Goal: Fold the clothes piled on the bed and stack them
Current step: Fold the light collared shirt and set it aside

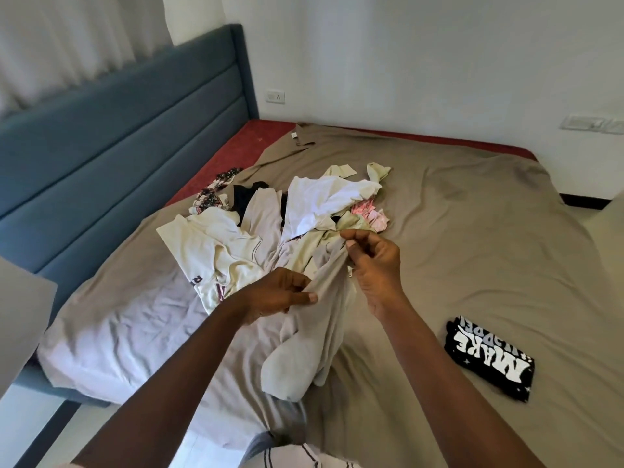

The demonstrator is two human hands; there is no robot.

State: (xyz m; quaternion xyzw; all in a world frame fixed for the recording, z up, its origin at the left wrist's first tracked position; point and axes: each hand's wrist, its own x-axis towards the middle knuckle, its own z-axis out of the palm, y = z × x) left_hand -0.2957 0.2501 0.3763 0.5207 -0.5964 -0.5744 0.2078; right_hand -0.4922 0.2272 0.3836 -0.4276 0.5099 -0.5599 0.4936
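Observation:
A pile of clothes (304,204) lies in the middle of the bed (472,231): white, cream, black and pink pieces. I hold up a beige garment (304,346) whose lower part hangs down onto the bed. My left hand (277,295) pinches its edge between thumb and fingers. My right hand (371,265) pinches the same garment higher up, close to the pile. A folded black T-shirt with white lettering (489,359) lies alone on the right part of the bed.
A brown sheet covers most of the bed; red mattress (236,146) shows at the far left. A blue padded headboard (118,130) runs along the left. White walls stand behind the bed, with sockets (275,96).

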